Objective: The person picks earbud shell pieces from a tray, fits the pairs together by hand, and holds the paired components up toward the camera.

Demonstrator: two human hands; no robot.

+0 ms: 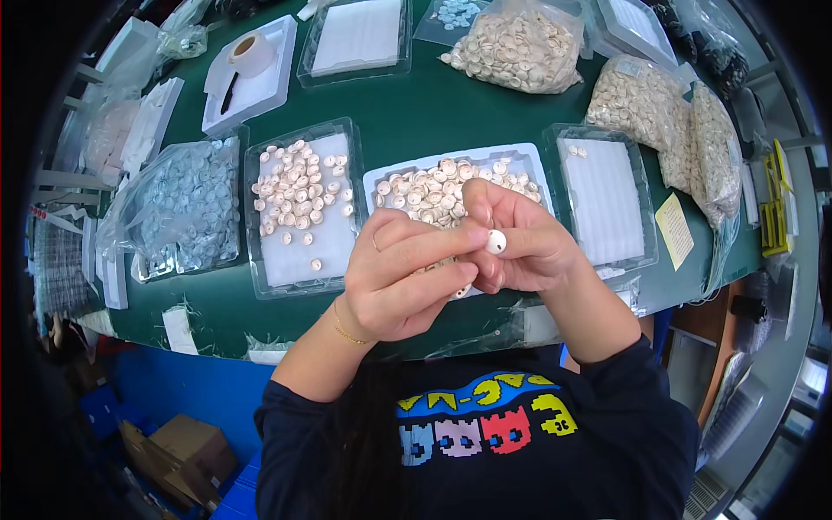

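Note:
My two hands meet above the near edge of a white tray (371,192) heaped with small cream-coloured round pieces (433,189). Between the fingertips is one small white domed piece (496,242) with a dark spot on it. My right hand (539,247) pinches this piece, its fingers curled. Touching its left side are the closed fingertips of my left hand (390,273). A second white round piece (462,293) shows below the left fingers, partly hidden by them; the left palm and its inside cannot be seen.
Left stand a clear tray of pinkish pieces (295,186) and a tray of bluish discs (204,204). A tray with a white foam sheet (607,204) stands right, near a paper note (674,230). Bulging bags (520,48) lie behind. A tape roll (251,55) and black knife (229,94) sit back left.

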